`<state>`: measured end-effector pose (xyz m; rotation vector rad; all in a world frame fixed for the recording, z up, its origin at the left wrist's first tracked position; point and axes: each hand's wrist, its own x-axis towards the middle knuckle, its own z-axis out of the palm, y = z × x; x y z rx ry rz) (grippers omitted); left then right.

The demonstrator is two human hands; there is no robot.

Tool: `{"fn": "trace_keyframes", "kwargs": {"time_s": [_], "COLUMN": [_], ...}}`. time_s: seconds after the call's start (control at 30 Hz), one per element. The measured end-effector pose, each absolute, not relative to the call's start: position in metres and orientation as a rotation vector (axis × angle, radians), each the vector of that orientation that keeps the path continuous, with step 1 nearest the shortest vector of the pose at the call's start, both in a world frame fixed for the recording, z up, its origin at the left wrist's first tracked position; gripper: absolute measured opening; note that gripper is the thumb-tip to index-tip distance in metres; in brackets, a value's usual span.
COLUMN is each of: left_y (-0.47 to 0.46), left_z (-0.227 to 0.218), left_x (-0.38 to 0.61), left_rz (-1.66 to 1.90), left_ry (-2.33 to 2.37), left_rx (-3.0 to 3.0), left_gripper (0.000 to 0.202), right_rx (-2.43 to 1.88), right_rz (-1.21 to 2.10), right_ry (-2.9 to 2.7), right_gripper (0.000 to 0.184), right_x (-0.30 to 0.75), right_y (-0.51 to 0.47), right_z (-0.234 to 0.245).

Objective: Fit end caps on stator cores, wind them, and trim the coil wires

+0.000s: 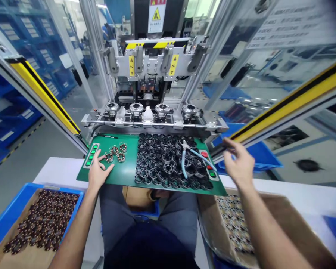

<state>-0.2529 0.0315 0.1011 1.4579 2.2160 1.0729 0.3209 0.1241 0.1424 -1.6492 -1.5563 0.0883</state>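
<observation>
The left hand (97,172) lay flat and empty on the green mat (126,168), touching one of four small wound metal rings (115,152) (far left). The right hand (239,161) hovered open, empty, near the right-side buttons (208,164).

The left hand (99,172) lies flat on the green mat (127,170) near its left edge, fingers by the green buttons (91,156) and a few small wound rings (116,152). The right hand (239,164) hovers open off the mat's right edge, near the red button (204,154). Black metal rings (162,160) cover the mat's middle, with blue-handled pliers (189,157) on top.
</observation>
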Motion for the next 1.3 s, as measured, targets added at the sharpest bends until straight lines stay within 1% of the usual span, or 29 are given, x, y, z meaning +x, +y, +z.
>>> {"fn": "trace_keyframes", "kwargs": {"time_s": [0.03, 0.13, 0.2, 0.27, 0.33, 0.43, 0.5, 0.57, 0.67, 0.7, 0.73, 0.77, 0.8, 0.83, 0.87, 0.9, 0.97, 1.03, 1.17, 1.23, 1.3], "left_y": [0.038, 0.052, 0.053, 0.046, 0.029, -0.016, -0.053, -0.087, -0.118, -0.123, -0.126, -0.127, -0.128, -0.128, -0.128, -0.128, -0.127, -0.125, -0.118, -0.114, -0.114], "left_z": [0.102, 0.105, 0.105, 0.104, 0.102, 0.095, 0.092, 0.095, 0.104, 0.107, 0.108, 0.108, 0.105, 0.102, 0.097, 0.091, 0.078, 0.069, 0.073, 0.082, 0.089], "left_x": [-0.252, -0.25, -0.249, -0.248, -0.243, -0.225, -0.206, -0.186, -0.16, -0.154, -0.147, -0.141, -0.136, -0.13, -0.126, -0.122, -0.119, -0.122, -0.135, -0.139, -0.139], "left_rz": [1.069, 1.14, 1.279, 1.47, 1.642, 1.747, 1.703, 1.591, 1.427, 1.405, 1.396, 1.399, 1.398, 1.395, 1.387, 1.379, 1.396, 1.427, 1.387, 1.374, 1.363], "left_ry": [2.211, 2.216, 2.188, 2.118, 2.016, 1.864, 1.777, 1.712, 1.597, 1.538, 1.481, 1.421, 1.36, 1.299, 1.248, 1.201, 1.102, 1.052, 1.043, 1.023, 1.027], "left_rx": [1.449, 1.401, 1.343, 1.264, 1.198, 1.193, 1.245, 1.35, 1.624, 1.708, 1.773, 1.824, 1.868, 1.908, 1.938, 1.959, 1.981, 2.08, 2.548, 2.695, 2.759], "left_gripper": [0.104, 0.092, 0.095, 0.1, 0.102, 0.109, 0.113, 0.111, 0.104, 0.105, 0.107, 0.108, 0.108, 0.107, 0.105, 0.103, 0.1, 0.087, 0.036, 0.024, 0.02], "right_rx": [-1.692, -1.75, -1.752, -1.745, -1.742, -1.723, -1.69, -1.647, -1.58, -1.557, -1.526, -1.39, -1.265, -1.128, -1.018, -0.947, -0.895, -0.924, -0.99, -1.01, -1.028], "right_rz": [0.1, 0.144, 0.154, 0.144, 0.13, 0.132, 0.127, 0.076, 0.09, 0.199, 0.43, 0.798, 1.175, 1.455, 1.65, 1.779, 1.87, 1.877, 1.94, 1.965, 1.955], "right_ry": [-1.49, -1.397, -1.379, -1.366, -1.36, -1.401, -1.439, -1.418, -1.328, -1.351, -1.425, -1.468, -1.458, -1.415, -1.351, -1.287, -1.174, -1.083, -0.988, -0.986, -1.0], "right_gripper": [0.038, 0.041, 0.042, 0.043, 0.042, 0.03, 0.021, 0.018, 0.021, 0.022, 0.025, 0.031, 0.042, 0.054, 0.058, 0.056, 0.041, 0.031, 0.034, 0.034, 0.034], "right_x": [0.325, 0.321, 0.311, 0.304, 0.303, 0.307, 0.306, 0.295, 0.254, 0.234, 0.212, 0.189, 0.168, 0.148, 0.133, 0.121, 0.112, 0.116, 0.132, 0.135, 0.136], "right_y": [0.097, 0.037, 0.02, 0.018, 0.022, 0.02, 0.006, -0.017, -0.06, -0.073, -0.085, -0.094, -0.101, -0.105, -0.106, -0.107, -0.106, -0.106, -0.111, -0.112, -0.111], "right_z": [0.12, 0.059, 0.034, 0.022, 0.024, 0.046, 0.065, 0.083, 0.101, 0.105, 0.106, 0.107, 0.106, 0.105, 0.103, 0.1, 0.096, 0.093, 0.091, 0.091, 0.091]}}
